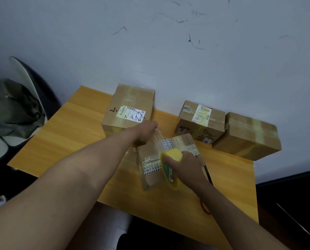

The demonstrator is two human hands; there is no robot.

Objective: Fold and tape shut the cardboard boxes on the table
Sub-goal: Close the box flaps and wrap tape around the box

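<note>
Head view: both bare forearms stretched forward over yellow table (75, 127). Left hand (147, 129) reaching farthest, fingers pinched on free end of clear tape strip (158, 139), pulled taut above small box (161, 159). Right hand (184, 164) nearer, fingers curled round yellow tape roll (170, 168), roll held upright against box's near side. Small box at table's middle; 3 taped boxes behind it: labelled box (129, 109) at left, printed box (201, 121) and plain box (246, 136) touching at right. Grey chair (22, 98) left of table.

Dim, cool, even indoor light, soft shadows, faint sheen on taped boxes (246, 134), mild motion blur, wide-angle bowing at edges, source possibly overhead.
</note>
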